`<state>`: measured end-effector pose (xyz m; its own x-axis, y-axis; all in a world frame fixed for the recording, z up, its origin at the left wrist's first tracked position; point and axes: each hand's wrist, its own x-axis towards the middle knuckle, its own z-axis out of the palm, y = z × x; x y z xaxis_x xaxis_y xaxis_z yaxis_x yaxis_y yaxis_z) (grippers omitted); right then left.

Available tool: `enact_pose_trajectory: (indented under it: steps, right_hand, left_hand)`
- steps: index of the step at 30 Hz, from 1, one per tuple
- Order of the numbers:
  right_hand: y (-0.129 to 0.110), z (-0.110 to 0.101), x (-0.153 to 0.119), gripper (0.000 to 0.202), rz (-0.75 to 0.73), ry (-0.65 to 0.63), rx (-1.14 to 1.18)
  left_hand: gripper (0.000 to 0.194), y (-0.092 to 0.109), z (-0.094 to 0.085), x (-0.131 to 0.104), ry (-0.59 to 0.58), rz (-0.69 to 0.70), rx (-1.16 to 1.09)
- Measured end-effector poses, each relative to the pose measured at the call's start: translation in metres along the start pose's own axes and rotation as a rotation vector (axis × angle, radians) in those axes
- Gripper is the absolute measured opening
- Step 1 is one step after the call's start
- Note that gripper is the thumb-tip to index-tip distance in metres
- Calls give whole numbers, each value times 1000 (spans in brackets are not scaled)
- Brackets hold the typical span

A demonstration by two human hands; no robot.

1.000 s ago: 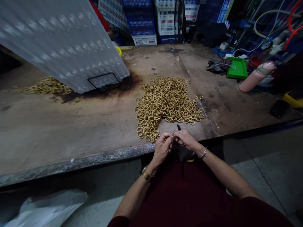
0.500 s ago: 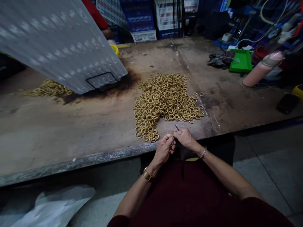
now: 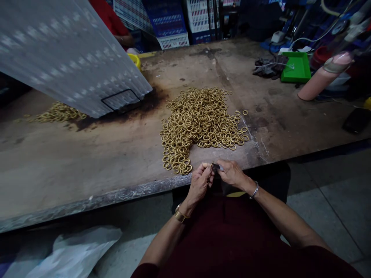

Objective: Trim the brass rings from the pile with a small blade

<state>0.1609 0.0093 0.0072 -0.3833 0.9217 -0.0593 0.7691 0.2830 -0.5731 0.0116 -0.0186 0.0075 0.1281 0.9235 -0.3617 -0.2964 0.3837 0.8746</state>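
A large heap of brass-coloured rings (image 3: 199, 119) lies on the wooden table (image 3: 116, 154), close to its front edge. Just past that edge, my left hand (image 3: 201, 179) pinches a ring, mostly hidden by the fingers. My right hand (image 3: 232, 173) is closed around a small dark-tipped tool (image 3: 216, 166), whose tip meets the fingertips of my left hand. Both hands are in front of my body, below the heap's lower gap.
A tall grey corrugated panel (image 3: 87, 58) stands at the left, with more rings (image 3: 60, 112) beside it. Behind it shows a person's red sleeve (image 3: 108, 19). To the right are a green tray (image 3: 295, 67), a pink bottle (image 3: 324, 77) and a dark object (image 3: 356, 120).
My right hand has shifted slightly and turned the tool, so its dark tip now points toward my left fingertips instead of up and away. The view has moved a little.
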Motion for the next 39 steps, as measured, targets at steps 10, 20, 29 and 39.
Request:
enact_pose_trajectory:
  steps: [10, 20, 29, 39]
  right_hand:
    - [-10, -4, -2, 20, 41, -100, -162]
    - [18, -20, 6, 27, 282, 35, -278]
    - [39, -35, 20, 25, 460, 222, -312]
    - [26, -28, 27, 27, 429, 144, -310]
  left_hand:
    - [35, -1, 0, -3, -4, 32, 83]
    - [28, 6, 0, -9, -177, -59, -141]
    - [28, 7, 0, 3, -131, -192, -347]
    - [22, 5, -7, 8, -154, -275, -526]
